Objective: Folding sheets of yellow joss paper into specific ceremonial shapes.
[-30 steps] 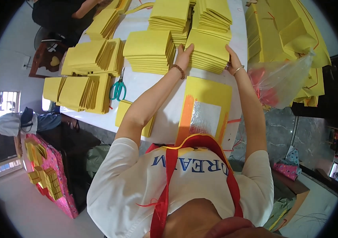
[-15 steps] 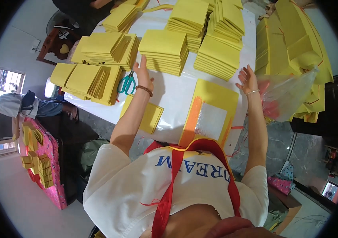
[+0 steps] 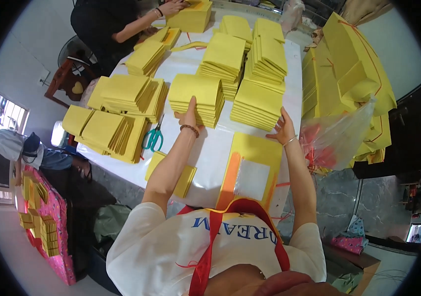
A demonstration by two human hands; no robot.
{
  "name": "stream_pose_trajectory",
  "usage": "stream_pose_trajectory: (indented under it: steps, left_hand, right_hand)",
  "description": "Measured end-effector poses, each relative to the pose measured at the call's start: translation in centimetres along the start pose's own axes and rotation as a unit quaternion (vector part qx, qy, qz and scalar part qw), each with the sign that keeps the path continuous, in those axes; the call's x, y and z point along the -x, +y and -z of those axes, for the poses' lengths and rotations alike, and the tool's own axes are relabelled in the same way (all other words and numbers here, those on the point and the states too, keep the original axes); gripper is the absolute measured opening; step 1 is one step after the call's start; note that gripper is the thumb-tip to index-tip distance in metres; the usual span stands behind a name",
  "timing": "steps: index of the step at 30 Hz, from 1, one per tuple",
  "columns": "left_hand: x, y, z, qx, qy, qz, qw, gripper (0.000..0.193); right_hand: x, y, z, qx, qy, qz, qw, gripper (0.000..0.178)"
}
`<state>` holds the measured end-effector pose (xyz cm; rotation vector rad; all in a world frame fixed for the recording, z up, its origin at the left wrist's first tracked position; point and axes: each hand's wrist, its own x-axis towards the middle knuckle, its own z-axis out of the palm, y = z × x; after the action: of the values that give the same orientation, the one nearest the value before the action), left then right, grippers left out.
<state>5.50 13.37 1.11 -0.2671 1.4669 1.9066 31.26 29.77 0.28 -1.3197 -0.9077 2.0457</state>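
Observation:
My left hand (image 3: 188, 116) is open against the front of a stack of folded yellow sheets (image 3: 195, 90), one finger stretched up along its face. Fingers spread, my right hand (image 3: 284, 129) is at the right edge of another stack of folded yellow sheets (image 3: 257, 102). Between my forearms lies a yellow sheet (image 3: 235, 143) with an orange strip (image 3: 230, 175) and a pale rectangle (image 3: 252, 178). Teal-handled scissors (image 3: 153, 140) rest left of my left wrist. Partly hidden under my left forearm is a small folded yellow piece (image 3: 187, 181).
More yellow stacks (image 3: 129, 93) line the white table (image 3: 210, 153). A co-worker's hand (image 3: 172, 7) touches a yellow block (image 3: 191, 18) at the far end. To the right stand large yellow pieces (image 3: 356, 59) and a clear plastic bag (image 3: 344, 135). Another person (image 3: 10, 145) is at left.
My hands have come in to the two front stacks, the right one moving left from beyond the table's edge. The view has tilted up, showing more of the co-worker's arms.

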Motion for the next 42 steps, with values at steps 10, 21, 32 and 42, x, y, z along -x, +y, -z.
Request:
stream_pose_trajectory:
  steps: [10,21,32,42]
  left_hand:
    - [-4.6,-1.3,-2.5,-0.006,0.036,-0.023,0.999,0.11]
    - [-12.2,-2.8,-3.9,-0.14,0.09,-0.035,0.985,0.124]
    - [-13.1,-1.6,-6.0,-0.221,0.121,-0.04,0.967,0.124]
    - [-6.9,1.4,-5.0,-0.092,-0.08,-0.05,0.991,0.128]
  right_hand:
    - [-0.1,-0.8,-0.7,-0.003,-0.041,-0.012,0.999,0.06]
    - [-1.8,-0.5,-0.5,-0.009,-0.067,-0.018,0.998,0.062]
    - [-1.7,-0.5,-0.9,-0.003,-0.076,-0.02,0.997,0.063]
    - [-2.0,-0.6,-0.1,-0.026,-0.051,-0.026,0.998,0.055]
